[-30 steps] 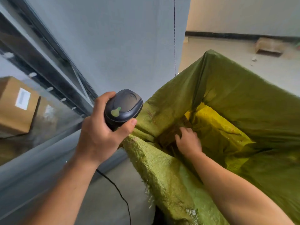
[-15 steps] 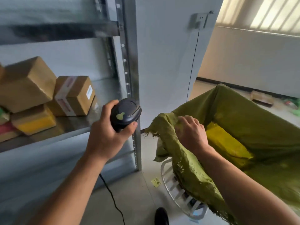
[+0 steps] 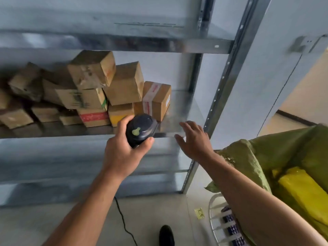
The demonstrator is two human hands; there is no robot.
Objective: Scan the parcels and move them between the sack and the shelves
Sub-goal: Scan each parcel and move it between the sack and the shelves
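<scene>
Parcels (image 3: 124,86) at centre left come next: my right hand (image 3: 193,139) has left the sack (image 3: 284,153), spread and empty. My left hand (image 3: 122,153) still grips the scanner (image 3: 142,128).

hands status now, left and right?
Left hand: grips the black handheld barcode scanner.
Right hand: open, fingers spread, holding nothing.

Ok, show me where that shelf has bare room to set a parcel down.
Bare room: the right end of the shelf, between the red-taped box and the front upright post; the open right hand hovers in front of it. Crowded: the stacked boxes fill the middle and left.
</scene>
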